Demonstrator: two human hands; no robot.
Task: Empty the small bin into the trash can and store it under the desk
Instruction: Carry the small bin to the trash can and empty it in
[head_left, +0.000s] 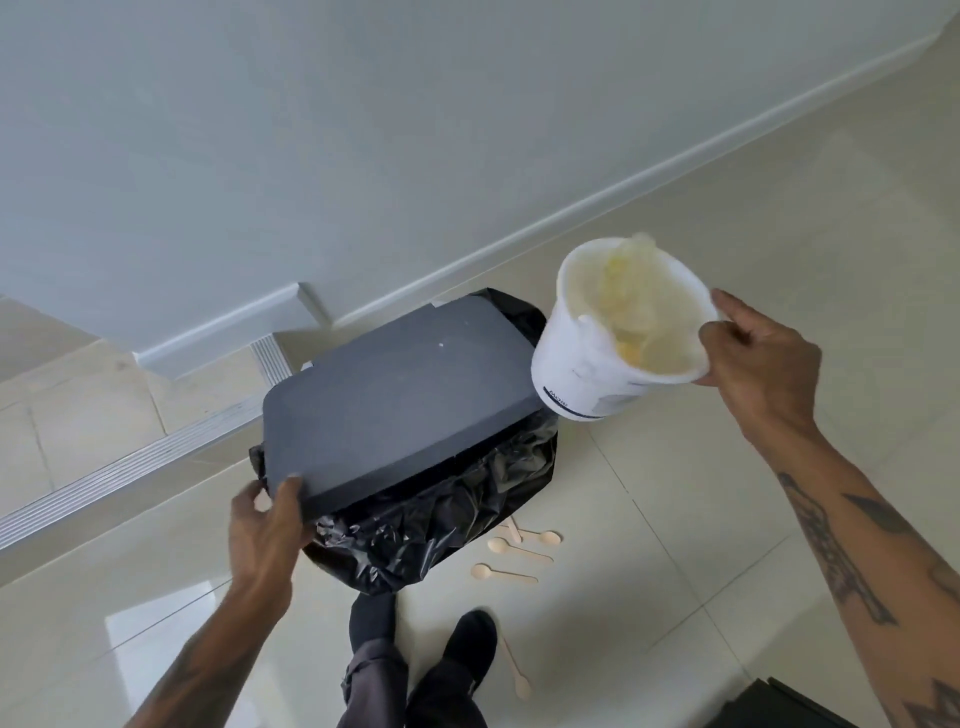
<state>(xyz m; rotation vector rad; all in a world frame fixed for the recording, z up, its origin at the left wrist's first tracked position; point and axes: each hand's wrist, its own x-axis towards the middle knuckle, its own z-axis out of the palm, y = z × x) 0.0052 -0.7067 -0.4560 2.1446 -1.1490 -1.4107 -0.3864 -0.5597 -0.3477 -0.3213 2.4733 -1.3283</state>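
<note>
Right hand (761, 345) grips the bin (618, 332) rim beside the can; left hand (270, 512) holds the lid (400, 395). Next: lift lid, tip bin.

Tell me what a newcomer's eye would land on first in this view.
First, the dark grey lid of the trash can in the centre, its near corner gripped by the left hand over the crumpled black bin liner. Next, the white small bin held by the right hand to its right, yellowish scraps inside. Wooden spoons lie scattered on the pale tiled floor.
</note>
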